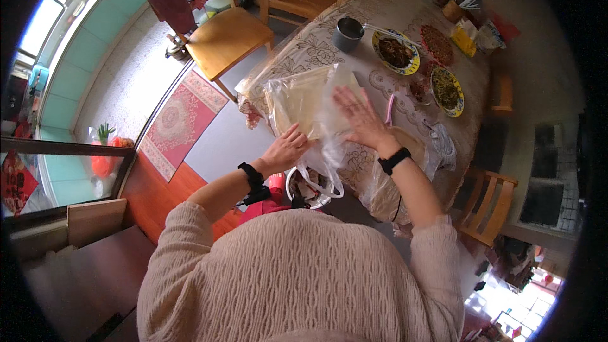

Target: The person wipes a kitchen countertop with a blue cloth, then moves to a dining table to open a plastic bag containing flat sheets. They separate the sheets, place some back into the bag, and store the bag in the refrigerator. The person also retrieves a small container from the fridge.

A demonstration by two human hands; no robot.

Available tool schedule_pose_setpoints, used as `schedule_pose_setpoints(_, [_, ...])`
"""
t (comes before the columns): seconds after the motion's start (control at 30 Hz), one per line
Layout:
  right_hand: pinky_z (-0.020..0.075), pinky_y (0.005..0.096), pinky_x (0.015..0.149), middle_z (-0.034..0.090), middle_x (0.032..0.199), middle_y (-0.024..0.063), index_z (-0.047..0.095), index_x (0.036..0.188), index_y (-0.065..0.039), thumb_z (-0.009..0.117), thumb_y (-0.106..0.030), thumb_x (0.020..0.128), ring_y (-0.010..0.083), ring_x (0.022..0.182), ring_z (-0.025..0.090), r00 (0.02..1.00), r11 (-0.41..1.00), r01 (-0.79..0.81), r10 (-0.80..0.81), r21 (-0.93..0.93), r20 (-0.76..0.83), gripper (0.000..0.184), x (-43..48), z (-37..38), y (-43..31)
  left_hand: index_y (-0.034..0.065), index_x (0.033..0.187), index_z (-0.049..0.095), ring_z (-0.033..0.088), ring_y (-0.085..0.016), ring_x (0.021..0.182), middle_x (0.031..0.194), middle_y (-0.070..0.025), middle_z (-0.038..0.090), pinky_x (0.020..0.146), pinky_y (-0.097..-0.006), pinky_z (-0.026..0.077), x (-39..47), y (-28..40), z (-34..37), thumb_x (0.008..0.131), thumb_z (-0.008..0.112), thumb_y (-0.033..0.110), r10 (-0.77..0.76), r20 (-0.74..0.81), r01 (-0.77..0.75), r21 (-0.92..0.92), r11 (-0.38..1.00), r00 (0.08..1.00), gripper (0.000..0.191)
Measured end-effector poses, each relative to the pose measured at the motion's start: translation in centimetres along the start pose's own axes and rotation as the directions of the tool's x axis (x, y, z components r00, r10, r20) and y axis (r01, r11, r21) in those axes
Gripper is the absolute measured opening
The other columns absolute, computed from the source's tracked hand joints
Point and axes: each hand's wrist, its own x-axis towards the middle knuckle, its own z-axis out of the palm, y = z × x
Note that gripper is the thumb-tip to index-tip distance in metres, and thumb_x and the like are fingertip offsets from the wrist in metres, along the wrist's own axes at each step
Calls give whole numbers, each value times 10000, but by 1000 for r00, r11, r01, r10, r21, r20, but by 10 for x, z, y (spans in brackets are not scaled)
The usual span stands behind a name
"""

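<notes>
A clear plastic bag (327, 99) lies near the corner of the table, with a stack of flat, pale yellowish sheets (299, 99) inside. My left hand (287, 148) has its fingers curled on the bag's near edge. Flat and slightly blurred, my right hand (362, 116) rests over the bag's right part with its fingers spread. The bag's loose handles hang past the table edge, below my hands. Just right of my right hand is a pink-handled utensil (390, 109), partly hidden. Another clear plastic bag (389, 194) lies under my right forearm.
On the floral tablecloth (323, 52) stand a dark cup (348, 34), chopsticks (384, 32) and plates of food (398, 54), (447, 91). A coiled white cord (442, 145) lies to the right. A lined bin (308, 187) is below the edge. Wooden chairs (230, 40) stand around.
</notes>
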Motion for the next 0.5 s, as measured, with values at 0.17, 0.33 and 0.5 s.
schedule_pose_setpoints(0.17, [349,426,1047,606,1014,59,238,1457,-116,773,-168,679,242,919,579,969,989,-8,-29,149,245,946,3,58,0,34,1060,612,466,-313,1172,1188,-138,538,1052,-410,377,-4,-2,8,761,605,118,-27,-143,-19,-312,950,989,311])
schedule_pose_setpoints(0.33, [468,298,865,646,911,29,587,1157,-39,651,-174,837,154,923,601,938,585,-143,337,798,-79,353,-18,108,1,-1,1064,564,566,-218,1067,1124,-116,600,925,-319,461,7,-4,15,909,575,122,-483,-189,35,-909,416,855,198])
schedule_pose_setpoints(0.5, [490,274,698,636,812,66,650,1010,14,523,-417,923,167,784,601,686,-48,-364,661,930,303,457,-15,101,-21,3,910,557,613,-143,629,667,-52,624,572,-289,472,43,-14,32,984,495,289,-742,-64,31,-993,114,667,302])
